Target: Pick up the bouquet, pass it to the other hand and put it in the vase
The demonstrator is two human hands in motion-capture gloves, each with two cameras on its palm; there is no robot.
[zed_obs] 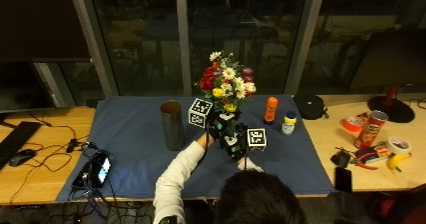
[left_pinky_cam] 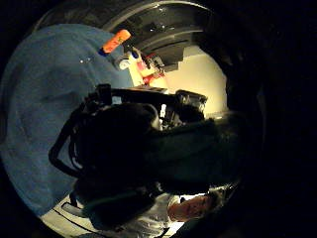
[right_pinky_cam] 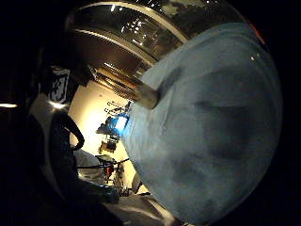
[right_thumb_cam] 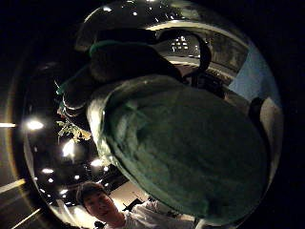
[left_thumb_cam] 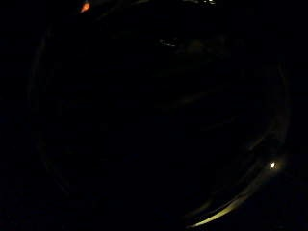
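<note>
The bouquet (zed_obs: 226,86) of red, white and yellow flowers stands upright above the blue cloth (zed_obs: 133,129), at the table's middle. My left hand (zed_obs: 216,126) grips its stems high up. My right hand (zed_obs: 236,143) holds them just below. The right thumb side palm view is filled by the bouquet's green wrap (right_thumb_cam: 186,148), with a gloved hand (right_thumb_cam: 124,59) on it. The vase (zed_obs: 173,125), a tall dark cylinder, stands empty on the cloth to the left of both hands, also seen as the vase (right_pinky_cam: 146,96) at the cloth's edge. The left thumb side palm view is dark.
An orange bottle (zed_obs: 270,109) and a small bottle (zed_obs: 288,123) stand on the cloth right of the bouquet. A black round object (zed_obs: 308,105) sits at the cloth's far right corner. A phone on a stand (zed_obs: 100,168) is at the near left. Cans, tape and tools lie on the wooden table at the right.
</note>
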